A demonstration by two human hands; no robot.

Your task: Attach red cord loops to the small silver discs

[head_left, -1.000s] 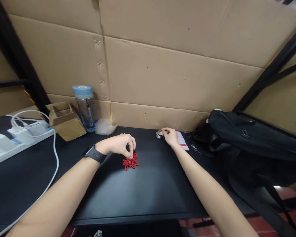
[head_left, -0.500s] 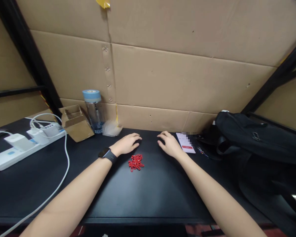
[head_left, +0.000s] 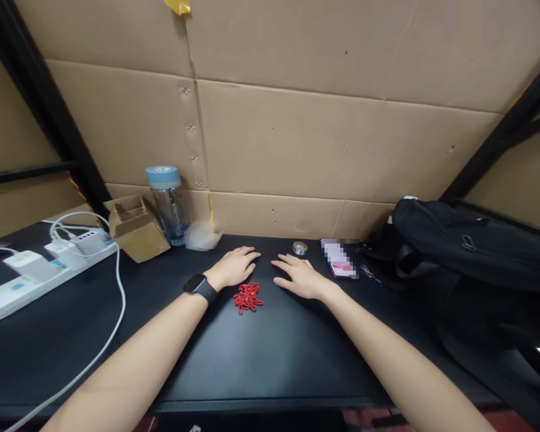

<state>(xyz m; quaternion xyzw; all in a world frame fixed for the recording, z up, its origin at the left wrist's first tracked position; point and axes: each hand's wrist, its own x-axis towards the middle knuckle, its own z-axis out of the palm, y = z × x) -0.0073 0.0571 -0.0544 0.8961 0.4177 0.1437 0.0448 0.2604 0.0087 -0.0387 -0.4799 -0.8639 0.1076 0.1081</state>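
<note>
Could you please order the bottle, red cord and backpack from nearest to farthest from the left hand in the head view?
1. Red cord: just on the near side of the left hand.
2. Bottle: behind, to the left.
3. Backpack: far right.

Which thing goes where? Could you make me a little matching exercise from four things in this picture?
Things:
1. Red cord bundle
2. Round silvery object
3. Bottle
4. Dark watch

Places and looks:
A. Worn on the left wrist
B. Topped with a blue lid
C. Just nearer the camera than the left hand
D. Just beyond the right hand

Right pairs: 1-C, 2-D, 3-B, 4-A
</note>
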